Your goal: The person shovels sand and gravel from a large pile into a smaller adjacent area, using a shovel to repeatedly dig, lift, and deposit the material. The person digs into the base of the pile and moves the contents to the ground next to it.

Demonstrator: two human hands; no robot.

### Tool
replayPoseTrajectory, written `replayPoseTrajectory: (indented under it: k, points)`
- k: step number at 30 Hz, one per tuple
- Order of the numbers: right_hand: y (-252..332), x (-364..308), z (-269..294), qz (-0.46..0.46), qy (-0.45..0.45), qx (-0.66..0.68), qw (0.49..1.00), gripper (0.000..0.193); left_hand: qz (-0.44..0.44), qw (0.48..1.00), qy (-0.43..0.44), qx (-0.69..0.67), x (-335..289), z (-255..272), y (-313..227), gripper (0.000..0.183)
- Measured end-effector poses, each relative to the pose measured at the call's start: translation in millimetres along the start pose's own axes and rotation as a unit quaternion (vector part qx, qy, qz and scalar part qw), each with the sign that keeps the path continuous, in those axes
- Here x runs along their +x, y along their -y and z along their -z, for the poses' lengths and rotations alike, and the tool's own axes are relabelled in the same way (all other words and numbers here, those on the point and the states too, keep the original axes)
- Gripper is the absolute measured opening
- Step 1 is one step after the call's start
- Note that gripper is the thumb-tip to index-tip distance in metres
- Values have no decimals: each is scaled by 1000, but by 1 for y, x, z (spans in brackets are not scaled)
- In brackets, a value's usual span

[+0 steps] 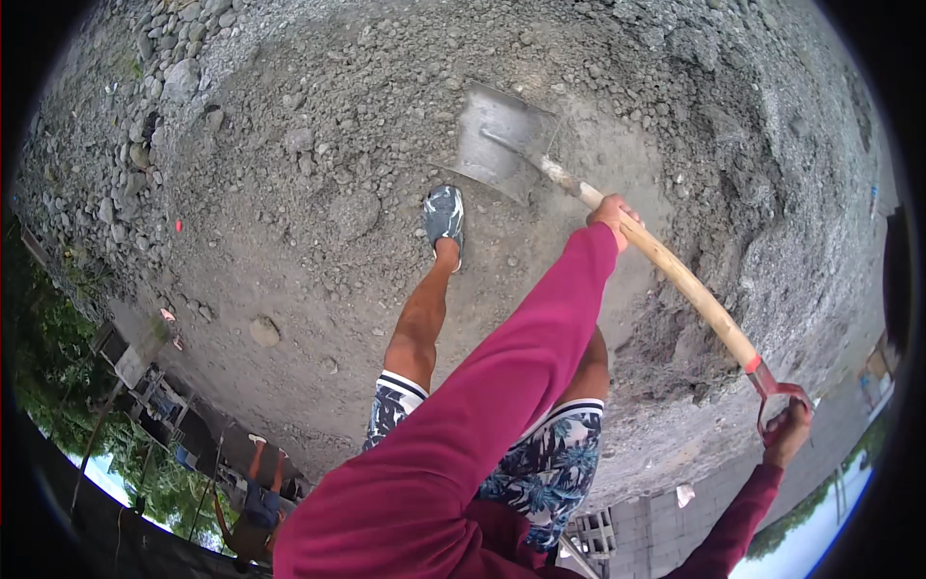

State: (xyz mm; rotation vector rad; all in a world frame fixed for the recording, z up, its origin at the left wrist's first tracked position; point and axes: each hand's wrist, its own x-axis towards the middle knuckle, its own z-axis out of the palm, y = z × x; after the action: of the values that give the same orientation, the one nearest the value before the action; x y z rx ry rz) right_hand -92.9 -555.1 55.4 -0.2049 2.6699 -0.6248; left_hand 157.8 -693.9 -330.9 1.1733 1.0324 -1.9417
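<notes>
A shovel with a square grey metal blade [492, 145] and a pale wooden shaft [687, 283] slants across the view, its blade on the gravelly ground ahead of me. My left hand [615, 214] is wrapped round the lower shaft, close to the blade's socket. At the other end, my right hand [789, 432] grips the red D-shaped handle [772, 386]. Loose grey gravel [357, 135] lies around the blade. Just short of the blade is my foot in a grey patterned shoe [444, 214]; the other foot is hidden behind my left sleeve.
Rounded stones [135, 154] are heaped at the far left. A ridge of grey gravel [762, 183] rises on the right. At the lower left another person [258, 502] is near some stacked items. A grey block wall [646, 526] shows at the lower right.
</notes>
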Motion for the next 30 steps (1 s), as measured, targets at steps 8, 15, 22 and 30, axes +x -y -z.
replayPoseTrajectory:
  k: [8,15,22,30]
  points:
    - [-61,-76,-128,-29,144,114,983,15,-112,991,-70,37,4,90,-159,10]
    - [-193,-30,-106,-91,192,178,961,14,-192,967,-141,95,-21,140,-118,10]
    - [-189,-9,-19,-42,269,206,940,13,-242,960,-130,53,-121,146,-60,13]
    - [-97,-26,139,120,254,173,944,17,-188,976,-5,-107,-195,121,56,14]
